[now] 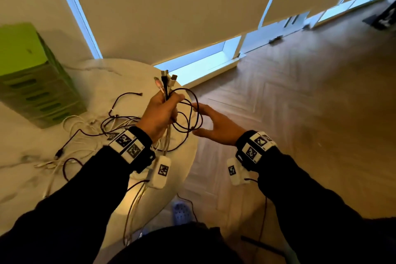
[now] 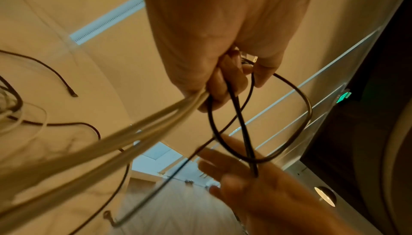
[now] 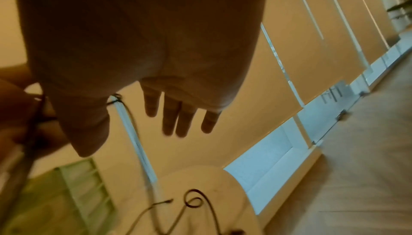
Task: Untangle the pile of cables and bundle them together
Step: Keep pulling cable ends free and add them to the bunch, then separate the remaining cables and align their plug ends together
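Observation:
My left hand (image 1: 169, 105) grips a bunch of cables (image 1: 166, 83) upright above the table edge, their plug ends sticking up past the fist. White cables (image 2: 133, 133) and a black cable trail down from it. The black cable forms loose loops (image 1: 192, 113) that hang to the right of the fist. My right hand (image 1: 211, 121) is beside those loops with its fingers (image 3: 171, 119) straight and spread, and nothing is gripped in it. In the left wrist view the black loop (image 2: 307, 108) hangs down to the right hand's palm (image 2: 256, 186). More black and white cables (image 1: 85, 130) lie tangled on the table.
The round white marble table (image 1: 120, 70) carries a green drawer unit (image 1: 32, 75) at its back left. Cable ends droop over the table's near edge (image 1: 132, 210). To the right is wooden floor (image 1: 300, 103), with blinds and low windows behind.

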Available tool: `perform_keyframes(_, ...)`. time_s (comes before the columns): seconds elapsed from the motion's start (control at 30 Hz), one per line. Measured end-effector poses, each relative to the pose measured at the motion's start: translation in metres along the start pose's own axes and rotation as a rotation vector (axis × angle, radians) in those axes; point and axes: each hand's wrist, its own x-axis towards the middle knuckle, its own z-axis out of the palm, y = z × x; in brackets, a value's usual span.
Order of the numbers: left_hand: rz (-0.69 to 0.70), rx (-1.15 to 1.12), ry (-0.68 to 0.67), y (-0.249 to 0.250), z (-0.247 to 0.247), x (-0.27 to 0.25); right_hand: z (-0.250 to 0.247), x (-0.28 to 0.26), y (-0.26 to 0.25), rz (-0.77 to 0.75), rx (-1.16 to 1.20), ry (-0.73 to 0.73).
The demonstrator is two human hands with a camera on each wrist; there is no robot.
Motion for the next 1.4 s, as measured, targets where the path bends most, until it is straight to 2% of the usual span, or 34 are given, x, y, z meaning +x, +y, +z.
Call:
perform_keyframes(0.13, 0.009, -0.003, -0.015, 0.002, 0.009, 0.004, -0.001, 0.000, -0.008, -0.022, 0.107, -0.044)
perform_keyframes(0.23, 0.009, -0.038, 0.018, 0.004, 0.005, 0.006, -0.004, -0.005, 0.002, -0.020, 0.200, 0.007)
perform_keyframes(0.3, 0.001, -0.053, 0.044, 0.004, 0.001, 0.008, -0.008, -0.007, 0.015, -0.010, 0.152, 0.100)
perform_keyframes(0.37, -0.023, -0.089, 0.065, 0.003, -0.003, 0.010, -0.012, -0.005, 0.032, 0.077, 0.049, 0.133)
perform_keyframes(0.4, -0.036, -0.127, 0.066, 0.003, -0.005, 0.010, -0.014, -0.003, 0.043, 0.159, -0.030, 0.087)
perform_keyframes(0.5, -0.050, -0.193, 0.020, 0.003, -0.007, 0.008, -0.013, 0.001, 0.073, 0.446, -0.441, -0.255)
perform_keyframes(0.53, -0.052, -0.186, 0.006, 0.002, -0.008, 0.008, -0.009, 0.001, 0.080, 0.488, -0.515, -0.311)
perform_keyframes(0.6, -0.055, -0.175, -0.008, 0.001, -0.009, 0.009, -0.003, 0.003, 0.076, 0.426, -0.445, -0.254)
perform_keyframes(0.67, -0.057, -0.173, -0.004, 0.001, -0.008, 0.009, -0.001, 0.004, 0.053, 0.186, -0.317, -0.171)
perform_keyframes(0.7, -0.058, -0.171, 0.003, 0.002, -0.008, 0.009, 0.000, 0.004, 0.037, 0.077, -0.231, -0.178)
perform_keyframes(0.77, -0.061, -0.177, 0.018, 0.004, -0.005, 0.009, 0.003, 0.005, 0.006, -0.037, -0.066, -0.282)
perform_keyframes(0.83, -0.056, -0.172, 0.030, 0.005, -0.004, 0.010, 0.008, 0.009, -0.014, -0.088, -0.028, -0.333)
perform_keyframes(0.87, -0.052, -0.166, 0.039, 0.005, -0.005, 0.011, 0.010, 0.010, -0.021, -0.118, -0.040, -0.305)
perform_keyframes(0.97, -0.028, -0.165, 0.083, 0.003, -0.011, 0.015, 0.009, 0.015, -0.022, -0.144, -0.014, -0.163)
perform_keyframes(1.1, -0.018, -0.085, 0.209, -0.001, -0.021, 0.022, 0.000, 0.016, -0.009, -0.150, -0.001, 0.015)
perform_keyframes(1.17, -0.023, -0.093, 0.228, -0.003, -0.024, 0.023, -0.005, 0.019, 0.003, -0.077, -0.046, 0.094)
perform_keyframes(1.23, -0.021, -0.128, 0.228, -0.004, -0.026, 0.022, -0.010, 0.023, 0.023, 0.107, -0.117, 0.029)
perform_keyframes(1.33, -0.004, -0.165, 0.200, -0.003, -0.029, 0.020, -0.010, 0.019, 0.046, 0.445, -0.410, -0.352)
perform_keyframes(1.4, 0.001, -0.192, 0.178, -0.003, -0.031, 0.019, -0.009, 0.012, 0.051, 0.582, -0.569, -0.544)
